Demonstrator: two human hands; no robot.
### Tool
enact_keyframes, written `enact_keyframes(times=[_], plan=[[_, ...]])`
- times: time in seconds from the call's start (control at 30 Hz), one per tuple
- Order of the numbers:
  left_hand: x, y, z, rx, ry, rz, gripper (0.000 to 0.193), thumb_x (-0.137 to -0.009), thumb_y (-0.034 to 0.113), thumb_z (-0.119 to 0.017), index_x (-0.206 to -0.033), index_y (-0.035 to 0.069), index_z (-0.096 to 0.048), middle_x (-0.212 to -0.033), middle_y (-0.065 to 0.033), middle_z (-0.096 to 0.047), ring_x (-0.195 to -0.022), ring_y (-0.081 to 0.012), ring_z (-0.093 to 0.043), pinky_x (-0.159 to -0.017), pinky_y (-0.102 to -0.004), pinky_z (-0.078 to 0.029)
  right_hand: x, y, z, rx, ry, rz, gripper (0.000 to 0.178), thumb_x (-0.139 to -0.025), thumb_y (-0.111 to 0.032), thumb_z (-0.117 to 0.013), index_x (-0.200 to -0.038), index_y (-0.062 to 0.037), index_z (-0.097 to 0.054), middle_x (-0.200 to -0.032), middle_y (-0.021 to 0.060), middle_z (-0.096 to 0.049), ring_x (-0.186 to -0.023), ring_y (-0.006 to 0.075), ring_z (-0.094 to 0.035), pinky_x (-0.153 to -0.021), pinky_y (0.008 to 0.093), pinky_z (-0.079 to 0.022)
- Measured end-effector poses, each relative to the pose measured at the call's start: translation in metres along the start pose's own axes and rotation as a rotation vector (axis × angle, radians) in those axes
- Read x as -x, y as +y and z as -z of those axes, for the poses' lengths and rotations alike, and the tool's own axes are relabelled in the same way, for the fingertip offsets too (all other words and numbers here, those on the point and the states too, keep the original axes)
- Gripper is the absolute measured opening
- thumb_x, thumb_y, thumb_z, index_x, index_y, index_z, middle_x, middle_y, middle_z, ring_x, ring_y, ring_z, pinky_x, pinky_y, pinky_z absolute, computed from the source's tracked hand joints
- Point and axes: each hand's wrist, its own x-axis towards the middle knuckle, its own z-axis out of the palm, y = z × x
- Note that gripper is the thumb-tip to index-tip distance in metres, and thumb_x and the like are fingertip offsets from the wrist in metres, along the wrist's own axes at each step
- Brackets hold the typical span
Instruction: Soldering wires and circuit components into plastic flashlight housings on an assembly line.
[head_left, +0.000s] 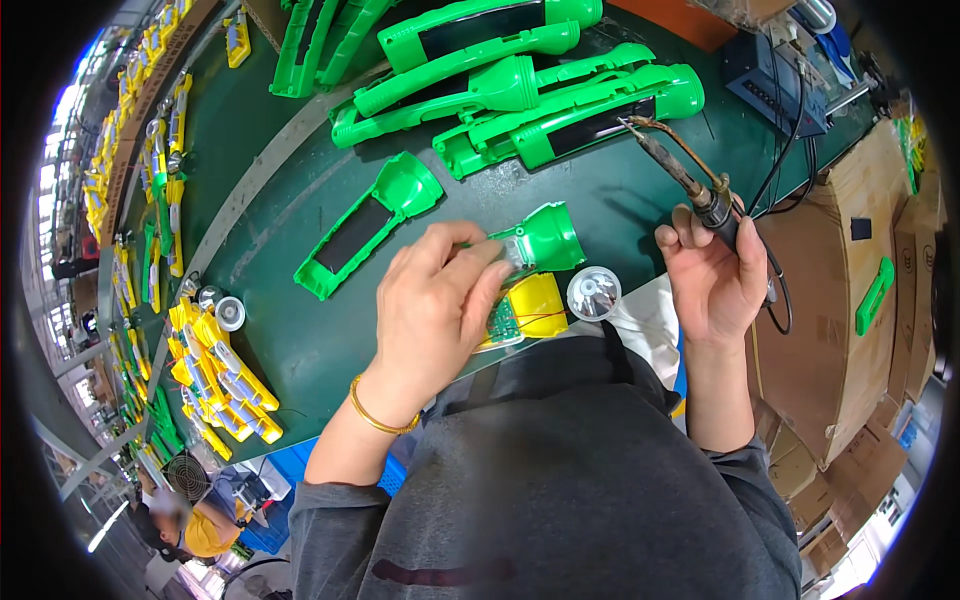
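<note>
Right hand [712, 270]: grip closed round a soldering iron [716, 208], tip raised. Left hand [435, 290]: at the green shell [556, 238]; its grip cannot be told. Yellow shell [542, 300] with board [503, 322]: at the tabletop's [320, 345] near edge. Tip best kept clear of wires [541, 314] and shells.

Both hands [428, 300] [712, 285] apart, partly curled

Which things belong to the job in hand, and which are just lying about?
In hand, apparently:
soldering iron, in the right hand
green casing and yellow casing with circuit board, at the left hand
reflector cup, close by

Just lying about, likely:
stacked green casings
yellow casing pile
cardboard
green part on it
</note>
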Motion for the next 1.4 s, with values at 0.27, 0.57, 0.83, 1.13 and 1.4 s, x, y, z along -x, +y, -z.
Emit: enact_keyframes(times=[0.27, 0.57, 0.83, 1.13, 1.4], plan=[[-0.014, 0.014, -0.015, 0.259, 0.122, -0.034, 0.016, -0.071, -0.001, -0.071, -0.086, 0.002, -0.068, -0.080, -0.0077, -0.066, -0.073, -0.0192, -0.061, -0.069, -0.0287, -0.045, -0.006, 0.011, -0.008, -0.012, -0.056, -0.049, 0.025, -0.092, -0.028, -0.051, -0.107, -0.0086, -0.057, -0.085, 0.0064, -0.055, -0.082, 0.0173, -0.043, -0.079, 0.0356, -0.037], [0.053, -0.015, 0.009, 0.249, 0.261, 0.426, 0.012, -0.075, 0.002, -0.069, -0.087, 0.004, -0.068, -0.075, -0.0078, -0.062, -0.074, -0.0211, -0.056, -0.068, -0.0306, -0.043, -0.028, 0.035, -0.040, 0.449, -0.203, -0.269, 0.024, -0.083, -0.020, -0.059, -0.094, -0.0007, -0.052, -0.084, 0.0100, -0.057, -0.078, 0.0167, -0.056, -0.075, 0.0280, -0.044], [0.047, -0.022, 0.030, 0.255, 0.059, 0.515, 0.005, -0.075, 0.004, -0.065, -0.080, 0.003, -0.066, -0.069, -0.0091, -0.058, -0.061, -0.0221, -0.056, -0.057, -0.0319, -0.044, -0.024, 0.035, -0.043, 0.771, -0.271, -0.369, 0.020, -0.078, -0.015, -0.061, -0.090, -0.0008, -0.053, -0.078, 0.0076, -0.060, -0.070, 0.0128, -0.058, -0.067, 0.0245, -0.046], [0.037, -0.042, 0.048, 0.144, -0.226, 0.463, 0.003, -0.075, 0.006, -0.065, -0.076, 0.004, -0.066, -0.071, -0.0124, -0.057, -0.066, -0.0294, -0.057, -0.060, -0.0378, -0.045, -0.022, 0.039, -0.049, 0.793, -0.275, -0.413, 0.016, -0.077, -0.010, -0.060, -0.088, -0.0005, -0.053, -0.076, 0.0080, -0.060, -0.067, 0.0116, -0.059, -0.061, 0.0251, -0.049], [0.036, -0.038, 0.044, 0.009, -0.224, 0.460, 0.004, -0.074, 0.008, -0.065, -0.076, 0.005, -0.067, -0.072, -0.0109, -0.056, -0.069, -0.0300, -0.058, -0.062, -0.0399, -0.045, -0.020, 0.040, -0.053, 0.885, -0.328, -0.394, 0.012, -0.076, -0.003, -0.064, -0.086, -0.0005, -0.056, -0.076, 0.0041, -0.060, -0.067, 0.0080, -0.058, -0.059, 0.0214, -0.047]])
